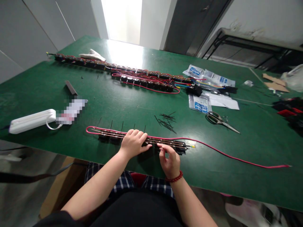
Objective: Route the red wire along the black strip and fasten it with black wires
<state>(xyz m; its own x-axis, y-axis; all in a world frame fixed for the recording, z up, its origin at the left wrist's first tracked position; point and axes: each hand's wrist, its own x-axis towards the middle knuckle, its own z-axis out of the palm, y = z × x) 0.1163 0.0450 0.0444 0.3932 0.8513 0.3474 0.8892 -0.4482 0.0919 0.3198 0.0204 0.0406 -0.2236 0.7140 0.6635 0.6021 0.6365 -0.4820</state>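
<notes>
Steadiness matters: we press our left hand (133, 142), fingers curled, on the wired strip (142, 141) while right hand (169, 160) fingers (163, 147) pinch its wires just beside.

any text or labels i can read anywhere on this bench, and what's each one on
None can be read.
Plastic bags: blue printed labels, too small and blurred to read.
Packet beside the scissors: blue print, too small to read.
Pixelated patch next to the white power strip: nothing legible.
Wired strip under both hands: no visible markings.
</notes>
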